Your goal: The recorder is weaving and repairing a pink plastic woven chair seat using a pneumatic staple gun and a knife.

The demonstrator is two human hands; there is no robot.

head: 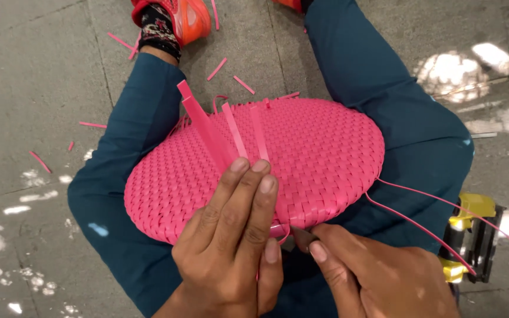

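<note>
Head view — right hand [378,277] cut off, left hand [237,235] covers woven mat [319,153] edge.

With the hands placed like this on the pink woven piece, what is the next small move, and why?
Probably pull the loose strip end snug at the near rim. The left hand presses flat on the woven piece, pinning three free strips, while the right hand pinches at the rim where a small loop looks slack. What the right fingers grip is hard to tell.
</note>
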